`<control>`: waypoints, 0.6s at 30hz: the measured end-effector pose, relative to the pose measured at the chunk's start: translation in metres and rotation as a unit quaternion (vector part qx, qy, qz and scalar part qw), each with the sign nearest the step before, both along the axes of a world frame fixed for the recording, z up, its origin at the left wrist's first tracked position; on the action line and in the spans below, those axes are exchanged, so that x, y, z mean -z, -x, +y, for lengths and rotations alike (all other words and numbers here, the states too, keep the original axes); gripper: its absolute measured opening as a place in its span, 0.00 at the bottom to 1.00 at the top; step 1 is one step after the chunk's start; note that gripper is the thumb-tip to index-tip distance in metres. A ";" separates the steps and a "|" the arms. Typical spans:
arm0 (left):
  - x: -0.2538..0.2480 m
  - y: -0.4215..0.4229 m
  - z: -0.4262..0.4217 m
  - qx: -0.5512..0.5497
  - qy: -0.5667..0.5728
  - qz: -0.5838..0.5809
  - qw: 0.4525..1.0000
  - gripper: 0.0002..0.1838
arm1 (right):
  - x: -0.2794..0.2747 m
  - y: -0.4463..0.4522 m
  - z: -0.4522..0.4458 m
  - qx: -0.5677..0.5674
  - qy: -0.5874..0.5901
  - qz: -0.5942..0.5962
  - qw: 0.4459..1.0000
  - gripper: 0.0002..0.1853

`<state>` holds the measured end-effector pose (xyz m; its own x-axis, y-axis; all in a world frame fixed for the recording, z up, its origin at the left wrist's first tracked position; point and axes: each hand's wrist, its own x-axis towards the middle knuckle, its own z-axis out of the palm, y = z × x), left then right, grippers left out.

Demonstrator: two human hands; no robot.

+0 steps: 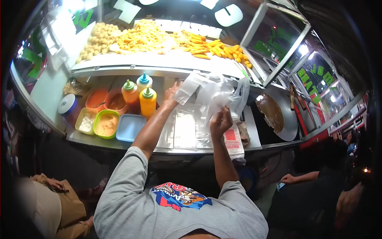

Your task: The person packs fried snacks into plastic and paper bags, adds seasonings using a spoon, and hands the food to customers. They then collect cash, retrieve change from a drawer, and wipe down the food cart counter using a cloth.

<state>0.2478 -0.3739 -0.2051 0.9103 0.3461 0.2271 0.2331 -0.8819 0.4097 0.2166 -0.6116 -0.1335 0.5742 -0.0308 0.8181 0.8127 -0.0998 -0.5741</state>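
My right hand (221, 122) is closed on a crumpled translucent plastic bag (213, 93), which spreads up and to the left from the fist. My left hand (172, 92) is at the left edge of a flat whitish plastic piece (188, 88), fingers pointing away from me. That plastic partly hides its fingers, so its grip is unclear. Below, between my forearms, a stack of clear plastic bags (185, 129) lies on the counter. By my right wrist lies a white packet with red print (233, 139). Left of my left hand stand a yellow squeeze bottle (148, 102), an orange one (130, 95) and a blue-capped one (144, 81).
Open sauce tubs (106, 122) and a blue-lidded box (130, 127) sit at the left. Fried food (151, 38) fills the lit upper shelf (159, 61). A wok (284, 119) with brown contents stands at the right. People (310, 187) are on both sides.
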 end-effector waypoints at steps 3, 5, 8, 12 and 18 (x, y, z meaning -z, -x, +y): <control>0.004 -0.005 0.009 0.008 0.013 -0.011 1.000 0.30 | 0.005 -0.005 0.008 -0.038 -0.031 -0.029 0.998 0.15; 0.006 -0.003 0.011 0.005 0.050 0.002 0.999 0.27 | -0.007 0.002 0.008 -0.049 0.032 0.040 0.997 0.15; -0.013 0.027 -0.009 0.006 -0.004 -0.053 0.999 0.21 | -0.028 -0.012 0.042 -0.044 0.065 -0.154 0.985 0.16; -0.014 0.049 -0.024 -0.022 -0.033 0.004 0.999 0.16 | 0.009 -0.058 0.090 -0.189 0.276 -0.192 0.923 0.16; -0.017 0.072 -0.032 -0.003 0.014 -0.100 0.995 0.24 | 0.059 -0.137 0.159 -0.221 0.633 0.110 0.734 0.19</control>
<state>0.1754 -0.4058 -0.1886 0.8458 0.3608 0.3931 0.1503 -0.8680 0.4733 0.3538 -0.4530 -0.1924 0.4221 0.9027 -0.0839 0.8276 -0.4214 -0.3708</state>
